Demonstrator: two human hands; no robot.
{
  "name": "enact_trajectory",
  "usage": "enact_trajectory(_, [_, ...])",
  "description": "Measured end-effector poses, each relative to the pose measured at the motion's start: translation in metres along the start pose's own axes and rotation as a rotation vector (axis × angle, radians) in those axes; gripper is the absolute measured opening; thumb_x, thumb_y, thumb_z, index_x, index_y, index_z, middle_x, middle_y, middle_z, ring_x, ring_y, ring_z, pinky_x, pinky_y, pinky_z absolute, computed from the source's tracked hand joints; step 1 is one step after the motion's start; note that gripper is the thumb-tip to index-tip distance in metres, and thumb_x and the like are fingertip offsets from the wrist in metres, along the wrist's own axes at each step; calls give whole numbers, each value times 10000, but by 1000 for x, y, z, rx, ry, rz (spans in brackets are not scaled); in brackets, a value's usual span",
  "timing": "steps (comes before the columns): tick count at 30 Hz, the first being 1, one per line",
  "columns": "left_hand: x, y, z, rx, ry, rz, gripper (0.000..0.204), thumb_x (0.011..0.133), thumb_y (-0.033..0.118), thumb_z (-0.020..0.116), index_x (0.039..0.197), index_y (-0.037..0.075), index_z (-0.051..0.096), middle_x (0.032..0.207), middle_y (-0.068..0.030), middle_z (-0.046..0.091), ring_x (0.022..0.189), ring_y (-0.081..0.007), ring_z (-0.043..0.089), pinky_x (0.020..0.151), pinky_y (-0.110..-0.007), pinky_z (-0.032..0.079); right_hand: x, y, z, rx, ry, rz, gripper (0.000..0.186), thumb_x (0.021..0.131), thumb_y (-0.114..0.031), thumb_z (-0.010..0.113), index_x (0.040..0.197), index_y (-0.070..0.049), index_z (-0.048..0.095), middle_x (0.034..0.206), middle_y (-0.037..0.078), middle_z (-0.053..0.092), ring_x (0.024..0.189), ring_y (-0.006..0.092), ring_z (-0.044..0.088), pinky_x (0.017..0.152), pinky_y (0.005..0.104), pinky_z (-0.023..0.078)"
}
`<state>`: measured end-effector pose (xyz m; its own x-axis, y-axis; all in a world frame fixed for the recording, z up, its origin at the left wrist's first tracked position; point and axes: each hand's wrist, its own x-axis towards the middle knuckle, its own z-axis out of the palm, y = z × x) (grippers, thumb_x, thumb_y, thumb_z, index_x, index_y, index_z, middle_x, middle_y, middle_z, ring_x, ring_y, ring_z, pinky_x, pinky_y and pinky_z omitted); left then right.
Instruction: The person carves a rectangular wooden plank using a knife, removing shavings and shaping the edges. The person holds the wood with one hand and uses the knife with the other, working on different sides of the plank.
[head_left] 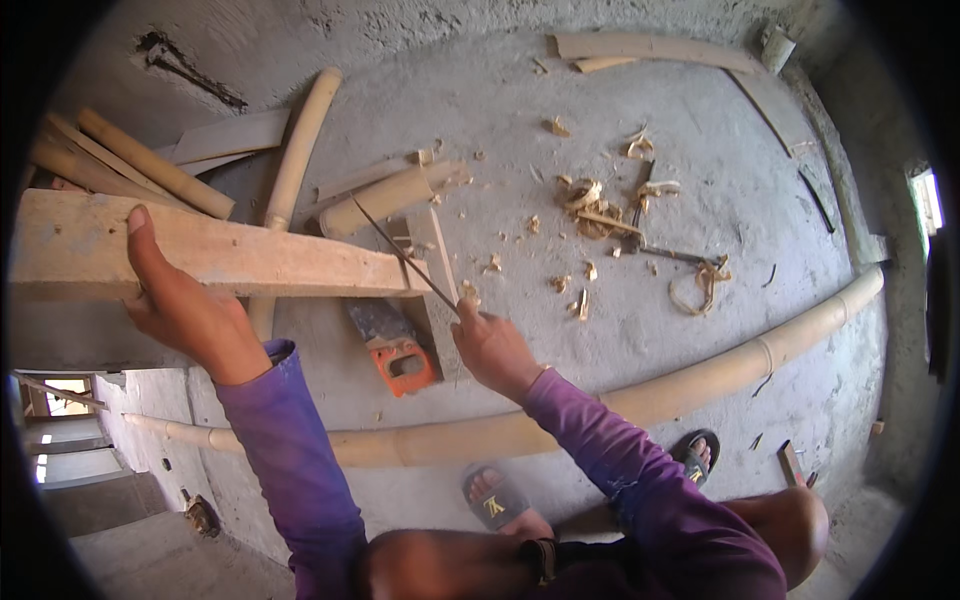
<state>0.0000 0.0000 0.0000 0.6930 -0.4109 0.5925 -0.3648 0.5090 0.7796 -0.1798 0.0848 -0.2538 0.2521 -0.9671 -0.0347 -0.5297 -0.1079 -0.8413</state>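
Note:
My left hand (190, 300) grips a long, thick wooden board (270, 262) by its near edge, thumb on the top face. The board reaches from the left rim toward the middle, its narrower end pointing right. In my closed right hand (495, 350) is a long, thin dark blade-like tool (400, 250). It slants up and left across the board's right end; whether it touches the wood I cannot tell. Under that end lies a pale wooden block (437, 290). A handsaw with an orange handle (403, 367) rests on the floor below, its blade partly hidden by the board.
A long bamboo pole (660, 392) crosses the floor before my sandalled feet. Bamboo pieces (160, 165) lean at the left, and another pole (302, 150) lies beyond the board. Wood shavings (590, 205) and a dark metal tool (680, 255) lie ahead right.

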Motion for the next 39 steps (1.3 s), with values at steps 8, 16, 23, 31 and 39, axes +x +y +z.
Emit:
enact_trajectory(8, [-1, -3, 9, -20, 18, 5, 514, 829, 265, 820, 1148, -94, 638, 1156, -154, 653, 976, -215, 678, 851, -337, 575, 0, -14, -10, 72, -56, 27, 214, 981, -164, 604, 1063, -35, 454, 840, 245, 634, 732, 455, 654, 584, 538, 514])
enact_trajectory(16, [-1, -7, 5, 18, -28, -1, 582, 818, 276, 828, 1199, -106, 608, 1177, -160, 641, 988, -215, 671, 885, -350, 569, -11, -2, 0, 44, 81, -131, 244, 979, -156, 595, 1108, -23, 436, 834, 255, 637, 731, 461, 653, 599, 548, 518])
enact_trajectory(23, [-6, -3, 13, -5, -23, -35, 581, 800, 291, 841, 1161, -115, 634, 1139, -171, 659, 1001, -213, 677, 882, -344, 572, -14, 9, -1, 37, 121, -153, 277, 975, -157, 587, 1154, -18, 427, 841, 246, 659, 690, 462, 656, 587, 544, 520])
enact_trajectory(31, [-4, 0, 11, 22, 2, -35, 540, 829, 277, 814, 1187, -84, 634, 1166, -158, 651, 1007, -226, 676, 876, -357, 577, -12, 24, 4, -2, 13, -2, 258, 981, -168, 580, 1134, -18, 437, 829, 249, 667, 675, 469, 651, 579, 559, 515])
enact_trajectory(39, [2, -6, 11, -19, -8, 25, 549, 825, 256, 820, 1211, -78, 618, 1171, -145, 644, 979, -206, 671, 836, -340, 576, -8, 20, -1, -12, -13, -25, 226, 999, -192, 548, 1116, -34, 437, 841, 259, 659, 732, 474, 658, 638, 573, 517])
